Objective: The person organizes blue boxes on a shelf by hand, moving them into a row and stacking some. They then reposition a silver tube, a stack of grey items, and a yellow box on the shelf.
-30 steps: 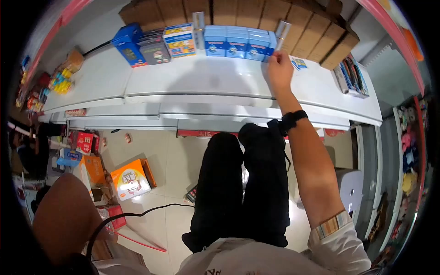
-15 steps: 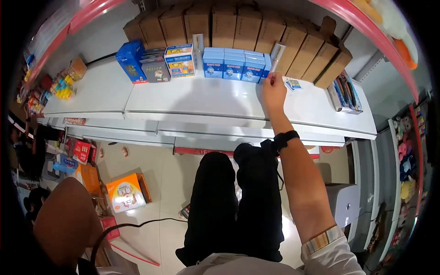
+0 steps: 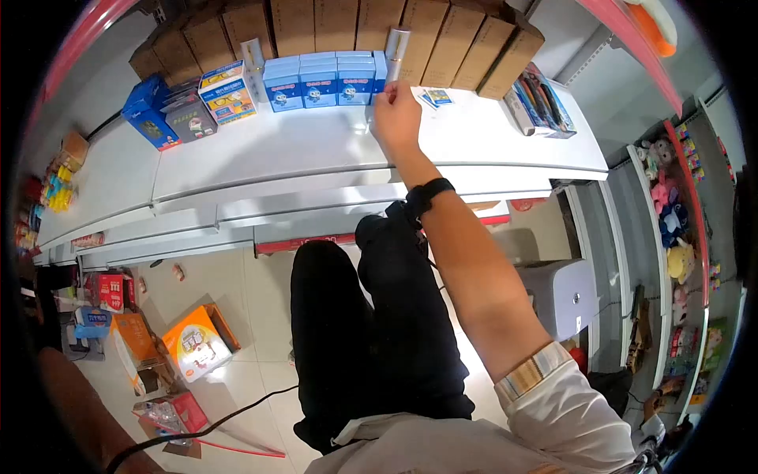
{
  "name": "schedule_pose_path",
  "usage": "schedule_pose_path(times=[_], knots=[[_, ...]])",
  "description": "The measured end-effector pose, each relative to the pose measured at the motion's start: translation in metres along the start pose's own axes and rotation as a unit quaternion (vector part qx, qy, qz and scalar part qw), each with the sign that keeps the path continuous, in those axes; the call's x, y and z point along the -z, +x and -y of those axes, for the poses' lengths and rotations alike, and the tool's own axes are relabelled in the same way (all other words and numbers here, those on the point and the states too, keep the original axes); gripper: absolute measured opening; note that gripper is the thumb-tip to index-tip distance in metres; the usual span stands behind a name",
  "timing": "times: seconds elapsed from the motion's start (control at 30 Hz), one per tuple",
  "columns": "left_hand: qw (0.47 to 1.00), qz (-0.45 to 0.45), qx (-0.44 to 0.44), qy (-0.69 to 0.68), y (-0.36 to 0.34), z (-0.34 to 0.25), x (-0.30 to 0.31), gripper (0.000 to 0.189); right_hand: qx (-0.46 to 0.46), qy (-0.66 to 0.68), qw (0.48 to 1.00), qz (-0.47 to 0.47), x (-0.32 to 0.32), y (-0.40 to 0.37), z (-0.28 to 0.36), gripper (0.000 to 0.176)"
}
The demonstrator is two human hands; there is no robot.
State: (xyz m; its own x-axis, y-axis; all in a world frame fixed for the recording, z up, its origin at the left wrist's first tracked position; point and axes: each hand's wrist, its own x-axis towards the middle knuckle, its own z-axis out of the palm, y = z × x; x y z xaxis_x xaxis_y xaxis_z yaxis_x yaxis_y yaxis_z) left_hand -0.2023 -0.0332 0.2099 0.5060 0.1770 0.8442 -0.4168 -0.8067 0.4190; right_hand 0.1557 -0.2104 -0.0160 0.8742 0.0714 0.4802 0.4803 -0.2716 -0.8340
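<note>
My right hand reaches onto the white shelf, its fingers curled in at the right end of a row of light-blue boxes. What the fingertips hold, if anything, is hidden. Right beside them are a narrow blue box and an upright silver-white tube. Small blue-and-yellow cards lie just right of the hand. My left arm shows at the lower left edge, but the left hand is out of view.
Tall brown cartons line the back of the shelf. Left of the blue boxes stand a second tube, a yellow-and-white box, and a dark-blue box. An orange carton and a cable are on the floor.
The camera view has shifted, so shelf and goods appear farther left and higher. My right hand stays at the right end of the blue boxes, fingers still curled.
</note>
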Motion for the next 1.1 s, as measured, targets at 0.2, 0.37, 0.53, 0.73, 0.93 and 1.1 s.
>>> schedule_pose_path(times=[0.2,0.37,0.53,0.73,0.93,1.1], knots=[[1.0,0.001,0.003,-0.006,0.007,0.002,0.009,0.036,0.028,-0.027,0.999,-0.025,0.004,-0.004,0.001,0.012],[1.0,-0.002,-0.003,-0.006,0.01,0.001,0.01,0.036,-0.012,-0.031,0.999,-0.003,0.006,-0.003,0.0,0.015],[1.0,-0.011,-0.02,-0.012,0.002,-0.001,0.008,0.036,0.011,-0.033,0.999,-0.006,0.002,0.008,0.001,0.015],[1.0,-0.012,-0.017,-0.009,0.007,-0.005,0.01,0.036,-0.004,-0.04,0.999,-0.003,0.007,-0.002,-0.002,0.015],[0.999,-0.017,-0.032,-0.007,0.005,-0.014,0.013,0.035,-0.02,-0.045,0.999,-0.001,0.003,-0.001,-0.006,0.013],[0.997,-0.027,-0.065,-0.016,0.011,-0.022,0.023,0.035,0.027,-0.06,0.997,-0.025,-0.001,0.002,-0.017,0.014]])
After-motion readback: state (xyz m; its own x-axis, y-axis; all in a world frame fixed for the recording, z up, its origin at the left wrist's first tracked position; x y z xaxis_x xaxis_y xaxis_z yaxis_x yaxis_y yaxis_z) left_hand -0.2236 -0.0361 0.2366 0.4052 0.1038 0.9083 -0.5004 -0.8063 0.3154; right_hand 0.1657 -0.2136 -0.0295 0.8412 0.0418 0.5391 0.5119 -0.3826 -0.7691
